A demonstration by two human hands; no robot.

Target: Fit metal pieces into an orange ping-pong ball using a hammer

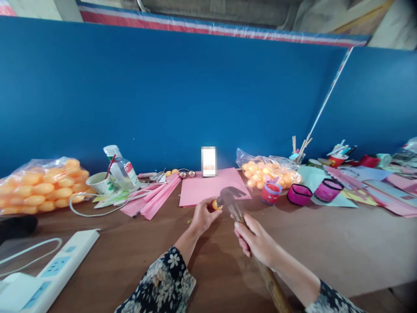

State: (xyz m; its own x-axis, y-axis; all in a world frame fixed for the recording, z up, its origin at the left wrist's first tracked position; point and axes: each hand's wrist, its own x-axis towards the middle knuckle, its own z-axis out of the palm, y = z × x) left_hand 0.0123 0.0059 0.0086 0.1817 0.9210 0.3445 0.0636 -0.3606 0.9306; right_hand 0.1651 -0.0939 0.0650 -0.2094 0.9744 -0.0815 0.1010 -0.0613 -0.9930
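Note:
My right hand [257, 239] is wrapped round the wooden handle of a claw hammer [232, 201], just below its metal head. The long handle slants down toward the bottom edge. My left hand [203, 215] pinches a small orange ball [216, 204] between thumb and fingers. The hammer's striking face is at the ball; whether they touch I cannot tell. Behind both hands lies a stack of pink paper [198, 189], with a bright phone screen [209, 161] standing at its back.
Bags of orange balls stand left [42, 184] and right [270, 171]. A white power strip [61, 265] lies at near left, beside a bottle [122, 167] and a paper cup [99, 183]. Small red [271, 192] and magenta containers [299, 194] stand right. A blue partition [182, 95] rises behind.

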